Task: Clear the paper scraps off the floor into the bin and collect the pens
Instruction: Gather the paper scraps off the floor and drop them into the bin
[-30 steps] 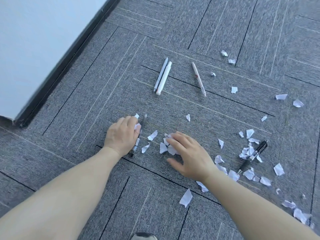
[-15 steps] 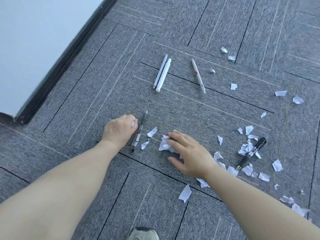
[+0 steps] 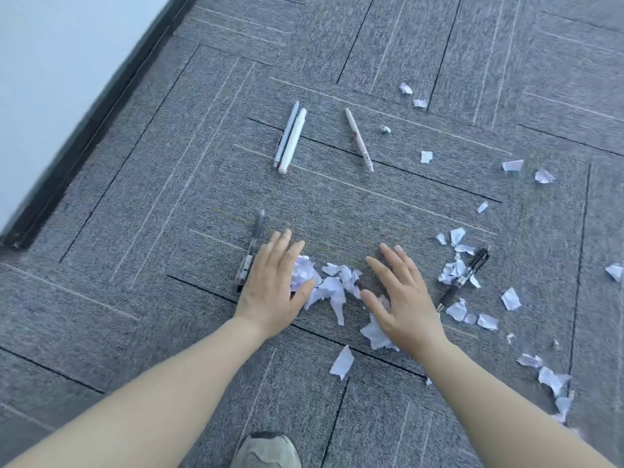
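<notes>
- Head view: your left hand [image 3: 274, 288] lies flat on the grey carpet [image 3: 337, 204], fingers straight and together, palm down, gripping nothing; its thumb edge touches a gathered pile of white paper scraps [image 3: 329, 285].
- Your right hand [image 3: 403, 298] is flat too, fingers spread and straight, holding nothing; it sits on the other side of the pile, and a larger scrap [image 3: 374, 334] shows under its heel.
- The pile lies between your two hands, which bracket it from either side.
- A clear pen [image 3: 250, 253] lies on the carpet just beside your left hand's outer edge, pointing away from you; whether the hand touches it, you cannot tell.
- Two white pens [image 3: 290, 136] lie side by side, touching, well beyond your hands; a third slim white pen [image 3: 359, 139] lies near them to the right.
- A black pen [image 3: 467, 275] lies to the right of your right hand among a loose cluster of scraps [image 3: 454, 268].
- More scraps are strewn to the right: some far off near the top [image 3: 420, 103], some along the right edge [image 3: 553, 380], and a single piece [image 3: 342, 362] nearer you, between your forearms.
- A white wall with a dark skirting board [image 3: 84, 130] runs along the left.
- The toe of your shoe [image 3: 266, 449] shows at the bottom edge.
- No bin shows in this view.
</notes>
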`<action>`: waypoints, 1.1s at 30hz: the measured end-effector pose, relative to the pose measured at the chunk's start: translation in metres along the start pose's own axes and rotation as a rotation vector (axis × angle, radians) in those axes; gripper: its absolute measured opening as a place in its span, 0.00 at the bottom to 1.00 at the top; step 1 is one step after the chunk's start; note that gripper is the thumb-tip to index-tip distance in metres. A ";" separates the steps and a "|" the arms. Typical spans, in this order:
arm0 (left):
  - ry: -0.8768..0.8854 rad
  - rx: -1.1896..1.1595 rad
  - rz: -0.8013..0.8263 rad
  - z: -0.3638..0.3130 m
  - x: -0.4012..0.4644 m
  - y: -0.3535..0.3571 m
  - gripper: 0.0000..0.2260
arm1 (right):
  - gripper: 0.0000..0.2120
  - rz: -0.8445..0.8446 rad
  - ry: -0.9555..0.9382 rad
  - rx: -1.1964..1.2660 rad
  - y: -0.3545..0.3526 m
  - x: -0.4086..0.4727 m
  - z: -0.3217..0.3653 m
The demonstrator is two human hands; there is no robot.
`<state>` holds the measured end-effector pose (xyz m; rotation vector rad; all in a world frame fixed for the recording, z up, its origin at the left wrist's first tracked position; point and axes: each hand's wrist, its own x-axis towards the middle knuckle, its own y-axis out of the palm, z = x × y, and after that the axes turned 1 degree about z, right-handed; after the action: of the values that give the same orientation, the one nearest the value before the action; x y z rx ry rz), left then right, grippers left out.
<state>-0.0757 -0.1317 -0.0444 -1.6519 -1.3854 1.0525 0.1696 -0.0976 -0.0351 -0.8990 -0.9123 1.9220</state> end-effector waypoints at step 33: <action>0.682 0.231 -0.088 -0.059 0.063 0.030 0.15 | 0.08 -0.087 -0.195 -0.319 -0.001 0.011 -0.007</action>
<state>-0.0050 -0.0758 -0.0563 -1.5523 -0.8398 0.4927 0.1714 -0.0853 -0.0404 -0.8449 -1.3804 1.8420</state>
